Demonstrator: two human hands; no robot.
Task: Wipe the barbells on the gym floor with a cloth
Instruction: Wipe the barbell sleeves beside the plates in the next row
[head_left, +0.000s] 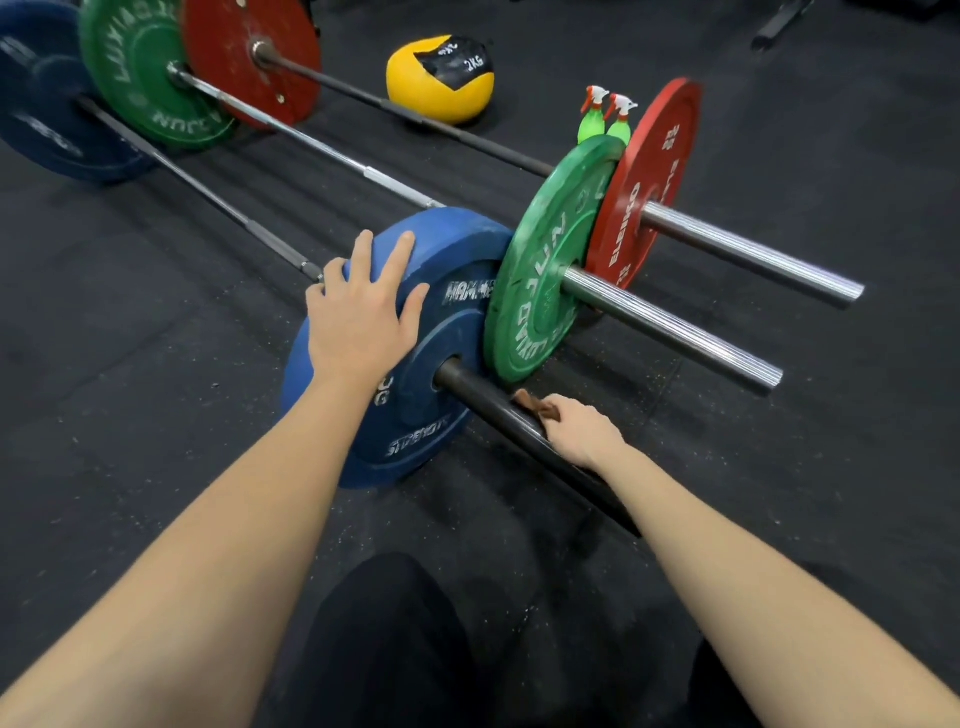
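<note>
across the black rubber gym floor (156, 374) three barbells lie side by side, running from the upper left of the frame towards the right. the nearest barbell (208, 191) carries a blue plate (457, 332) at centre frame and another blue plate (47, 104) at the upper left. the middle barbell (675, 329) holds a green plate (545, 291) just right of the near blue one. the far barbell (753, 255) holds a red plate (654, 182), touching or nearly touching the green plate's rim.

a yellow and black ball (441, 88) sits on the floor at the upper centre, beyond the far bar. two green spray bottles (605, 124) stand behind the green plate's top edge.

the left hand (358, 312) rests flat on the upper rim of the near blue plate, its fingers straight and spread apart. the right hand (582, 431) sits right of centre on the nearest barbell's dark sleeve (493, 408), fingers clamped on a brown cloth (535, 405) that lies against the sleeve, near the blue plate's hub.
</note>
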